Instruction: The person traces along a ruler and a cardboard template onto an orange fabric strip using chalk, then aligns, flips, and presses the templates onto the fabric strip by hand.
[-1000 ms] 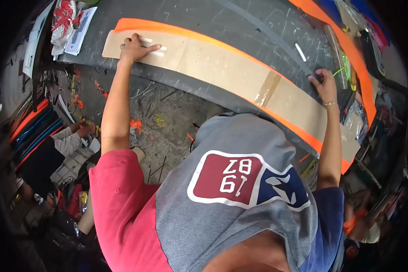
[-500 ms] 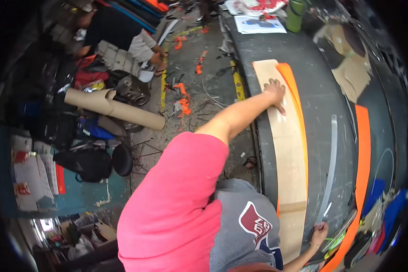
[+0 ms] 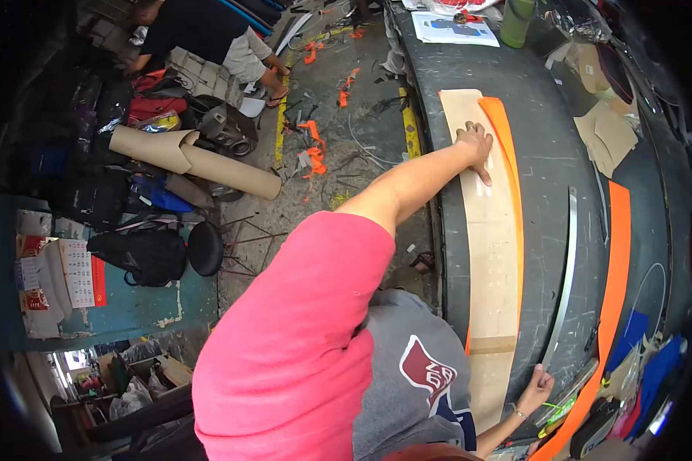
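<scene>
On cardboard (image 3: 492, 253), the left hand (image 3: 475, 147); metal strip (image 3: 569, 269) seemingly in right hand (image 3: 534, 393).

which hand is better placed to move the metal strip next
Right, I'd say. The right hand already has its fingers at the near end of the metal strip. The left hand is spread on the long cardboard piece, seemingly steadying it, and would have to leave it.

Long dark worktable (image 3: 546, 100), surface scuffed. Left of the worktable, worn concrete floor (image 3: 323, 96) with yellow lines (image 3: 279, 138) and orange scraps (image 3: 314, 160); well left of it, chipped teal panel (image 3: 131, 316) bearing a calendar (image 3: 78, 269).
</scene>
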The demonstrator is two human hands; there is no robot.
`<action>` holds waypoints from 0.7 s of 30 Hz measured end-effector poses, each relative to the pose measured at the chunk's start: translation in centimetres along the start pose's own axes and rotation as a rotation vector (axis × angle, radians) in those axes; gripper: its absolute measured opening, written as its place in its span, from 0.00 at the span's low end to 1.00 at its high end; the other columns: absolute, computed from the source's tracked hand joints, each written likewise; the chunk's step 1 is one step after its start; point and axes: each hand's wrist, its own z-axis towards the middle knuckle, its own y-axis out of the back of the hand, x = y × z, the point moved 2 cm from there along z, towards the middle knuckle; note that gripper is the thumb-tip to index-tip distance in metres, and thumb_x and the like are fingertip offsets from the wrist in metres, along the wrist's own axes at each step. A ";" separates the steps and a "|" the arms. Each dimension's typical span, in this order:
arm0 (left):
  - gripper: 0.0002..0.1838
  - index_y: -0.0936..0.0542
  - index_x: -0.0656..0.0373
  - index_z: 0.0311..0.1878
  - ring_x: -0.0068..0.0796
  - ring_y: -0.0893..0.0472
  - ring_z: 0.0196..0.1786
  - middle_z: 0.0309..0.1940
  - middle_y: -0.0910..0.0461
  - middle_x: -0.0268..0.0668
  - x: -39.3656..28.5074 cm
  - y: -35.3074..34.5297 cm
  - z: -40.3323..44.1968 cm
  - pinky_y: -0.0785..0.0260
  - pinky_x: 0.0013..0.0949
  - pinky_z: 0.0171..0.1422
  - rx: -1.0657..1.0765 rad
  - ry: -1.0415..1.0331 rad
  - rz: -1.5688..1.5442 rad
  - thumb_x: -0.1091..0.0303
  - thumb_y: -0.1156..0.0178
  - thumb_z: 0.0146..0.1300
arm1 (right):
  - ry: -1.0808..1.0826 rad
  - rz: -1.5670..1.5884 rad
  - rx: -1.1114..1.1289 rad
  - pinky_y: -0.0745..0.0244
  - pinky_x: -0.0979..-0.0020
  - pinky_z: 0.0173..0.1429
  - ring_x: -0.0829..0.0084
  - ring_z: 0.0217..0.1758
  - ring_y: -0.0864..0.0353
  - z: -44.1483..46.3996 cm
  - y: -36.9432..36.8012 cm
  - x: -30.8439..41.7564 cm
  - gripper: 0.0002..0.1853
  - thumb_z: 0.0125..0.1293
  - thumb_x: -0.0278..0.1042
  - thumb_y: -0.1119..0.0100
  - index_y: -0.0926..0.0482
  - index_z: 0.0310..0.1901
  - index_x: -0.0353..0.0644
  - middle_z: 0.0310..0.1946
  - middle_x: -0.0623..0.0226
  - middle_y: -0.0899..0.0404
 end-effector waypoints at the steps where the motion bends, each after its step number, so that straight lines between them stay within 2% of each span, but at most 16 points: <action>1: 0.67 0.34 0.64 0.71 0.63 0.37 0.74 0.68 0.35 0.58 0.0 -0.1 0.0 0.30 0.57 0.67 -0.003 0.002 0.001 0.24 0.24 0.33 | 0.020 -0.015 -0.019 0.34 0.73 0.41 0.76 0.32 0.36 -0.4 -0.1 1.0 0.18 0.68 0.38 0.31 0.31 0.34 0.40 0.29 0.74 0.33; 6: 0.67 0.34 0.63 0.71 0.62 0.36 0.73 0.68 0.35 0.58 0.0 0.0 0.0 0.30 0.56 0.68 -0.005 -0.007 -0.011 0.24 0.25 0.33 | 0.090 0.008 -0.071 0.37 0.75 0.39 0.79 0.32 0.38 -1.9 -0.1 4.7 0.18 0.64 0.35 0.26 0.31 0.34 0.42 0.29 0.76 0.35; 9: 0.67 0.33 0.63 0.71 0.61 0.36 0.73 0.67 0.34 0.57 0.2 -0.2 -0.2 0.31 0.56 0.67 -0.017 -0.016 -0.016 0.23 0.25 0.33 | 0.120 0.069 0.017 0.39 0.76 0.38 0.80 0.32 0.39 -2.6 -0.6 6.3 0.17 0.64 0.34 0.26 0.30 0.35 0.41 0.29 0.77 0.35; 14: 0.67 0.32 0.61 0.70 0.57 0.36 0.73 0.66 0.33 0.53 0.6 -0.8 0.0 0.32 0.55 0.68 -0.041 -0.016 -0.021 0.21 0.26 0.32 | 0.016 0.340 0.345 0.41 0.80 0.38 0.86 0.32 0.38 -3.5 -3.6 7.9 0.14 0.65 0.34 0.28 0.27 0.37 0.43 0.29 0.81 0.34; 21: 0.69 0.34 0.62 0.71 0.53 0.36 0.74 0.67 0.33 0.50 0.9 -0.8 0.0 0.36 0.52 0.71 -0.022 0.019 -0.048 0.20 0.26 0.30 | -0.010 0.316 0.381 0.45 0.80 0.36 0.86 0.31 0.43 -2.9 -4.9 7.6 0.13 0.66 0.34 0.29 0.27 0.35 0.43 0.27 0.82 0.36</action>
